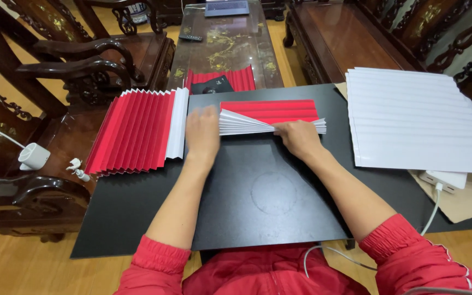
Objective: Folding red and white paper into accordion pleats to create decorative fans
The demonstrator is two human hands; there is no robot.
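Wood-furnished room, black board laid as a desk [258, 218]; both hands on a pleated red-and-white paper sheet at its far edge.

Pleated sheet [271, 116] lies near the board's far edge, red face up, white pleats gathered and fanning out leftward. Right hand [299, 136]: grip closed, pinching the gathered white folds at their narrow point. Left hand [202, 134]: flat, palm down, fingers spread, pressing the fanned end against the desk; no pinch. Judged light and thin, creased stiff along the folds but springy; likely to fan open if released and to crush or tear under a hard squeeze. Best taken at the bunched pleats, fingers across the folds. A finished pleated piece [137, 131] lies just left; a stack of white pleated sheets [416, 117] lies right, well apart.
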